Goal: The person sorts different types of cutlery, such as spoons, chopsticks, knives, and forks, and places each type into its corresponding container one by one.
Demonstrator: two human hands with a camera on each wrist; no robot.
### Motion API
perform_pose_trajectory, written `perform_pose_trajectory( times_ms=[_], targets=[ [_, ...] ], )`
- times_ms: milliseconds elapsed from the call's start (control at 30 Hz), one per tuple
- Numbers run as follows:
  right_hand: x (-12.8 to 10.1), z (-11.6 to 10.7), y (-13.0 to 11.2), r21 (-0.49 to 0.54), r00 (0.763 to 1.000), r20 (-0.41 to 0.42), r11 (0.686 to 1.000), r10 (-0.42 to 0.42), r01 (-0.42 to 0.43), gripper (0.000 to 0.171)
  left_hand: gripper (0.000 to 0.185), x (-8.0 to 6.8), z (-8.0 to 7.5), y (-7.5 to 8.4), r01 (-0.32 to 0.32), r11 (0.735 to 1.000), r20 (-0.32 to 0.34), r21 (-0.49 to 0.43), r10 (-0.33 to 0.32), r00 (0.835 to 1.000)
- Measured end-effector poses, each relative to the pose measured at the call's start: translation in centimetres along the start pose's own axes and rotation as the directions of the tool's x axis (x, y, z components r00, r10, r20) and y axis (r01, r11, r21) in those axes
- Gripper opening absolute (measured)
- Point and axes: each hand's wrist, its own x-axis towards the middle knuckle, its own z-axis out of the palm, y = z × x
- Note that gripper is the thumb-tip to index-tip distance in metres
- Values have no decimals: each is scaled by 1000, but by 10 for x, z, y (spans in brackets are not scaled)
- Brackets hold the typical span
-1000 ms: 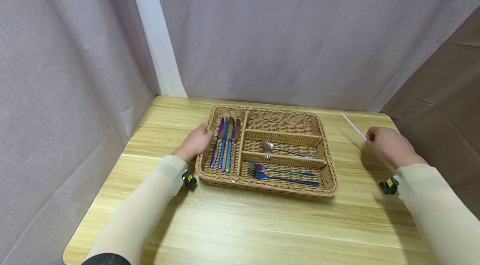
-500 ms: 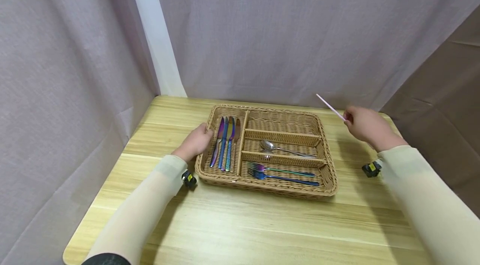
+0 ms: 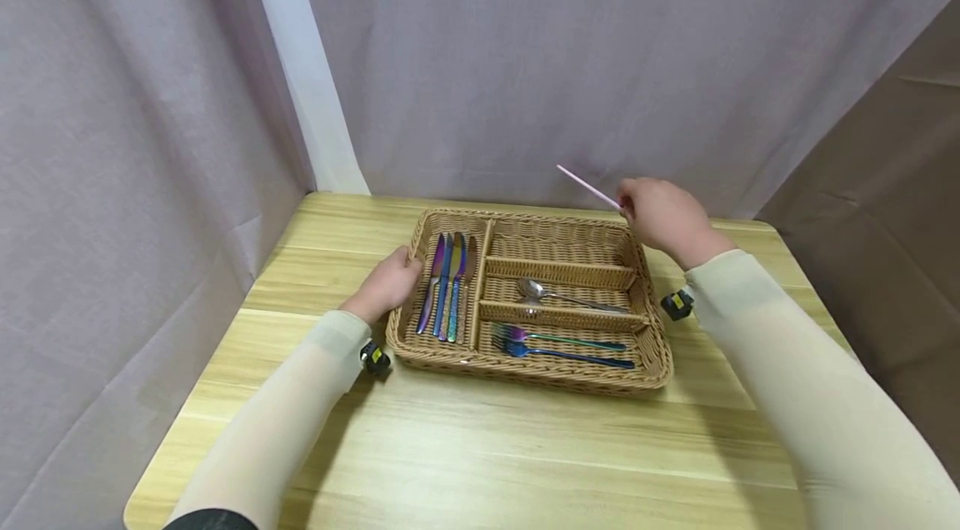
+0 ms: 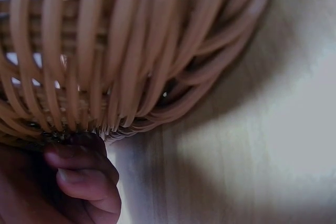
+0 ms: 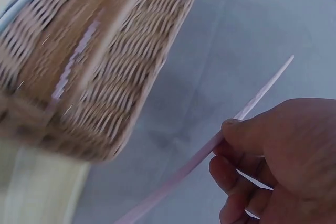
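A wicker cutlery basket (image 3: 525, 373) with dividers stands on the table. My left hand (image 3: 386, 284) grips its left rim, the thumb over the edge; in the left wrist view bent fingers (image 4: 86, 184) lie against the woven side (image 4: 131, 51). Above the basket's back right corner, my right hand (image 3: 667, 217) pinches a thin pink chopstick (image 3: 588, 187) between thumb and fingers. Its tapered end (image 5: 273, 74) shows in the right wrist view. Several knives (image 3: 450, 288) fill the left compartment. A silver spoon (image 3: 534, 290) lies in the middle one, two forks (image 3: 570, 355) in the front one.
The back right compartment (image 3: 555, 242) shows bare wicker. Grey curtains (image 3: 562, 55) hang behind the wooden table (image 3: 465, 455) and on its left, with a brown one (image 3: 885, 163) on the right. A small black camera (image 3: 677, 304) sits at my right wrist.
My right hand has moved left and toward the back with the chopstick, from the table's right side to the basket's back right corner. The left hand has stayed on the rim.
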Motion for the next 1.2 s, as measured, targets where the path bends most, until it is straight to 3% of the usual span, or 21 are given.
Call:
perform_pose_trajectory(
  times_ms=[233, 433, 867, 1200],
  targets=[
    [21, 9, -33, 7, 998, -27, 999, -51, 51, 7, 58, -4, -1, 0, -2, 1000, -2, 3, 2, 1000],
    [29, 22, -47, 2, 998, 3, 998, -63, 63, 10, 58, -6, -2, 1, 1, 1000, 5, -14, -1, 1000],
    [38, 56, -52, -47, 993, 89, 996, -76, 80, 22, 59, -6, 2, 2, -9, 1000, 3, -3, 9, 1000],
    [44, 70, -53, -119, 982, 173, 989, -69, 90, 11, 60, -8, 0, 0, -8, 1000, 3, -22, 8, 1000]
  ],
)
